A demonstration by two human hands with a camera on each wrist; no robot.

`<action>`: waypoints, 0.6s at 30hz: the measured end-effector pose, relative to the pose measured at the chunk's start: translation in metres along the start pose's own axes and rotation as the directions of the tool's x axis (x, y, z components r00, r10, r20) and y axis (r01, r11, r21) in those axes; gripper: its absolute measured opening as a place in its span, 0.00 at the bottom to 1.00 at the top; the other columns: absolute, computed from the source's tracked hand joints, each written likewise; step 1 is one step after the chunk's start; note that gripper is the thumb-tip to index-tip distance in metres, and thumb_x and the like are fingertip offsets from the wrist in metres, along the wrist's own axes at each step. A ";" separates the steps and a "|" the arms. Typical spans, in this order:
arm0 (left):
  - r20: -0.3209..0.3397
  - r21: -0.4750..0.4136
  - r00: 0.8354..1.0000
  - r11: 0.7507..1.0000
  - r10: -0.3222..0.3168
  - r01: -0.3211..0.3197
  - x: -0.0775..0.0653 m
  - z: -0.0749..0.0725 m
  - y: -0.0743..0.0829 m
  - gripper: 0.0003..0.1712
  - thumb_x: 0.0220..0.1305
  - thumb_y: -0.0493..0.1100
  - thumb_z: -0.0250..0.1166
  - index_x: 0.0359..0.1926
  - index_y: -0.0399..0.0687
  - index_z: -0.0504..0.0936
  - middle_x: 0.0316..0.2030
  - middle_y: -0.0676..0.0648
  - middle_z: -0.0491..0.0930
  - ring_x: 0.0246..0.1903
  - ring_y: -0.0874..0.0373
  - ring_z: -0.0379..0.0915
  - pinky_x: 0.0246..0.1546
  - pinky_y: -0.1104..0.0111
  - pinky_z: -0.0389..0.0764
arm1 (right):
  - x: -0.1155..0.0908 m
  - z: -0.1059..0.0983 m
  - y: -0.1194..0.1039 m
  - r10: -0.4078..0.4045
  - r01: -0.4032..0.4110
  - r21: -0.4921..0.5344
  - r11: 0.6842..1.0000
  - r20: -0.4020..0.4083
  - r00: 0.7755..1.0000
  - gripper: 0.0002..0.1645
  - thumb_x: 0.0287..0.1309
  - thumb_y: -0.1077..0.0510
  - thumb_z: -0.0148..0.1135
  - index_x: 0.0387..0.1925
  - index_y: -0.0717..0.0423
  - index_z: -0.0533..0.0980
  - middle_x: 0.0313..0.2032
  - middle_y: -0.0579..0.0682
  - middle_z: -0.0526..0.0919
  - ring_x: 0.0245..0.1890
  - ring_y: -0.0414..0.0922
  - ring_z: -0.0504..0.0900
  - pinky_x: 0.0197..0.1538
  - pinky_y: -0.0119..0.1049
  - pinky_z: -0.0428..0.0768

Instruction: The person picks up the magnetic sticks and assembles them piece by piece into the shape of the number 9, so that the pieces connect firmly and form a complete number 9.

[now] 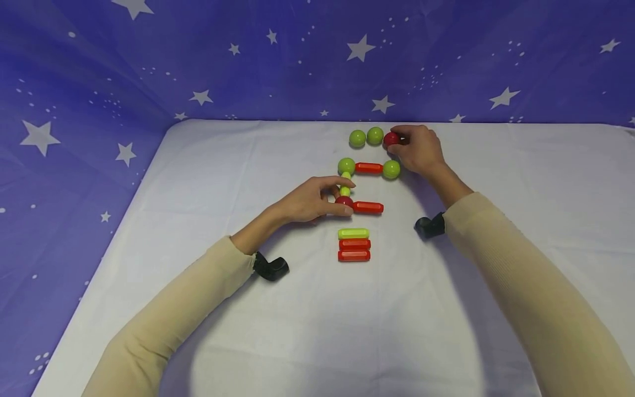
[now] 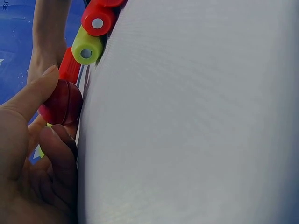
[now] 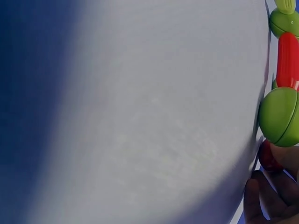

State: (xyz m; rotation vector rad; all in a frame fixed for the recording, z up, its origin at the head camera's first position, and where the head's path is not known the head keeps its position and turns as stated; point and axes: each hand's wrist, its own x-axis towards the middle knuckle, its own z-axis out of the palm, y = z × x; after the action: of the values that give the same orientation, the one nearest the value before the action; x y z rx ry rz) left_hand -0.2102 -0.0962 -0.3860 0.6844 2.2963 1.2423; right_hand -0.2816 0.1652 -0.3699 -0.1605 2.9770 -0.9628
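My left hand (image 1: 310, 199) grips a red ball (image 2: 60, 103) between thumb and fingers, low on the table. That ball is the near left corner of a joined frame: a red rod (image 1: 369, 207) sticks out to its right, and a yellow-green rod (image 1: 345, 191) runs back to a green ball (image 1: 346, 166). From there another red rod (image 1: 369, 167) leads right to a second green ball (image 1: 391, 169). My right hand (image 1: 420, 150) pinches a separate red ball (image 1: 390, 139) behind the frame, at the right end of a row with two loose green balls (image 1: 375, 135).
In front of the frame lie a yellow-green rod (image 1: 353, 234) and two red rods (image 1: 354, 256), side by side. The white-covered table (image 1: 297, 331) meets a blue starry cloth (image 1: 278, 66) at the back and left. Black wrist cameras (image 1: 270, 268) jut from both sleeves.
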 end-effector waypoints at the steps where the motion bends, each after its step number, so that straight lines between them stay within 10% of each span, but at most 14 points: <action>1: -0.001 0.000 1.000 1.000 0.002 -0.002 0.000 0.000 0.000 0.32 0.58 0.49 0.74 0.63 0.51 0.76 0.43 0.47 0.76 0.31 0.51 0.68 0.21 0.67 0.67 | 0.000 0.000 0.000 -0.002 0.002 -0.003 1.000 0.002 1.000 0.27 0.64 0.62 0.61 0.64 0.63 0.72 0.55 0.65 0.79 0.55 0.60 0.75 0.62 0.53 0.66; 18: 0.006 -0.011 1.000 1.000 -0.005 0.005 0.001 0.000 -0.001 0.32 0.57 0.51 0.74 0.62 0.53 0.77 0.42 0.48 0.76 0.26 0.52 0.67 0.20 0.67 0.67 | -0.010 -0.006 0.003 -0.045 0.046 0.071 0.996 -0.018 0.999 0.28 0.65 0.62 0.61 0.65 0.61 0.71 0.58 0.62 0.77 0.60 0.58 0.74 0.64 0.52 0.66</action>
State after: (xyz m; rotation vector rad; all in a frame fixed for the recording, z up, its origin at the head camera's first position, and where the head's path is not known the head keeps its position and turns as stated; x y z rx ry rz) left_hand -0.2111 -0.0965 -0.3872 0.6767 2.2839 1.2478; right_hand -0.2721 0.1722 -0.3674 -0.2211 2.9608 -1.0791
